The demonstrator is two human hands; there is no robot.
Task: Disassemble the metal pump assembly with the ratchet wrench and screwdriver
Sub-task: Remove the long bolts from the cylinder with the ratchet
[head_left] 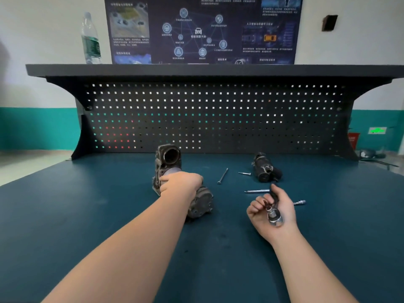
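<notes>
The dark metal pump assembly (168, 159) lies on the blue bench top, its round opening facing me at the far end. My left hand (180, 182) grips its middle from above. My right hand (273, 207), palm up to the right of the pump, holds the ratchet wrench (274, 216), its silver head near my wrist and its black handle toward my fingertips. A separated dark pump part (265, 167) rests further back on the right. Two long bolts (222, 176) (244, 173) lie between the pump parts. A thin silver tool shaft (256, 191) lies just beyond my right hand.
A silver socket piece (300, 202) lies right of my right hand. A black pegboard (214, 117) and shelf stand behind the bench (87, 204). A water bottle (90, 40) stands on the shelf's left end. A dark poster hangs on the wall.
</notes>
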